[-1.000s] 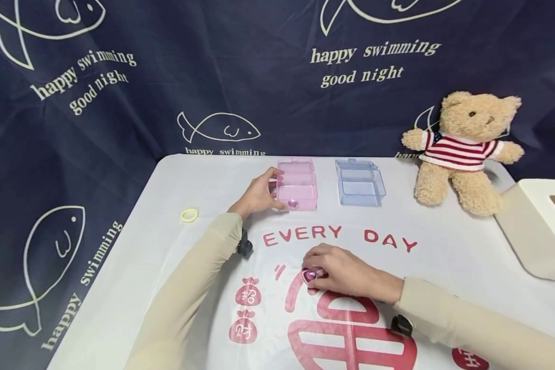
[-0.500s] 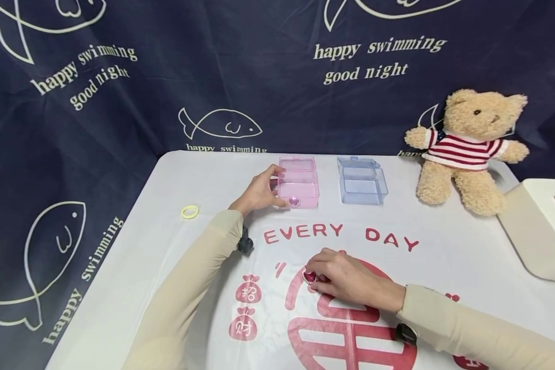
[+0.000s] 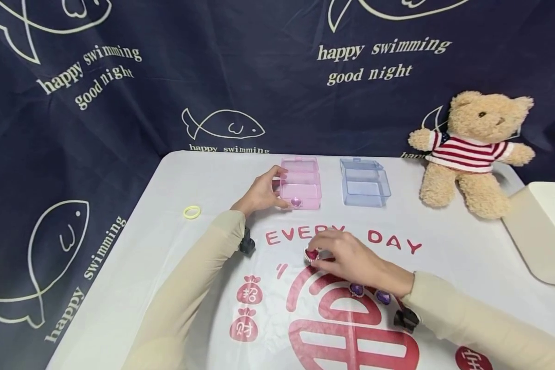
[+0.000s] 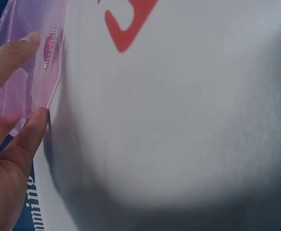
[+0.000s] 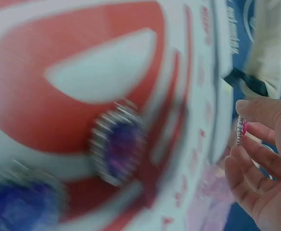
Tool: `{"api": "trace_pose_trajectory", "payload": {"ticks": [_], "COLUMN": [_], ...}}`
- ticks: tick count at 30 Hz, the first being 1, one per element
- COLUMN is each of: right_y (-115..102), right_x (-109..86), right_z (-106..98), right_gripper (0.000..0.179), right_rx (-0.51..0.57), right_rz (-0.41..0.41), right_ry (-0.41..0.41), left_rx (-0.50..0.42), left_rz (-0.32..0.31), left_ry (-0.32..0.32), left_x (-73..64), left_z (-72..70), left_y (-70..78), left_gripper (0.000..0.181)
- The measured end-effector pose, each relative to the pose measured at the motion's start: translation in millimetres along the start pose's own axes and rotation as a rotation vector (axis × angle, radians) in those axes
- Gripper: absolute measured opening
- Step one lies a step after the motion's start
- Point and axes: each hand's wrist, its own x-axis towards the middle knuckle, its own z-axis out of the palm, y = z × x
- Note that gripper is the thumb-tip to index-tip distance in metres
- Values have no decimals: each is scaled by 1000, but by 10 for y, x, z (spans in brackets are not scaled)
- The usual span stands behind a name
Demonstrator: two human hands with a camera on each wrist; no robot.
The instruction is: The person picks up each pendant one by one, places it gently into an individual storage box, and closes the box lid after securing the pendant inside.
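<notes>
My left hand [image 3: 259, 192] grips the left side of an open pink see-through box [image 3: 301, 178] near the table's back edge. A pink gem with a beaded silver rim [image 4: 50, 49] lies inside at the box's near end. Over the middle of the table, my right hand [image 3: 349, 255] pinches a red-pink gem [image 3: 312, 254] between thumb and fingertips; it too has a silver beaded border [image 5: 239, 132]. Below the right forearm lie two purple gems, a left one [image 3: 356, 291] and a right one [image 3: 383, 297], both edged in silver.
To the right of the pink box stands an open blue see-through box [image 3: 366, 187]. A yellow ring [image 3: 192, 212] lies left of the left arm. The teddy bear [image 3: 472, 149] sits at the back right, beside a cream-coloured box [image 3: 534, 236] with an opening on top.
My right hand has lifted forward, away from me, with the red-pink gem, and two purple gems now show beneath the forearm. The left hand stays at the pink box.
</notes>
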Motion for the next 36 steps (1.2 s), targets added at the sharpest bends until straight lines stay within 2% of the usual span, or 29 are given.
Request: {"api": "trace_pose_trajectory", "payload": {"ticks": [9, 16, 24, 31, 36], "right_y": [165, 395, 657, 804, 861], "right_x": [418, 797, 1134, 1303, 1386], "right_z": [-318, -410, -364, -199, -96], "right_gripper": [23, 21, 17, 14, 12], "right_rx": [-6, -6, -6, 16, -49], "right_rz": [77, 141, 228, 344, 403], "right_ry": [106, 152, 116, 68, 3], "left_rx": [-4, -27, -23, -16, -4], "left_rz": [-15, -12, -14, -18, -16], "left_ry": [-2, -9, -18, -12, -8], "left_x": [-2, 9, 12, 13, 17], "left_z": [-5, -25, -21, -16, -11], "left_y": [9, 8, 29, 27, 19], "left_gripper": [90, 89, 88, 86, 86]}}
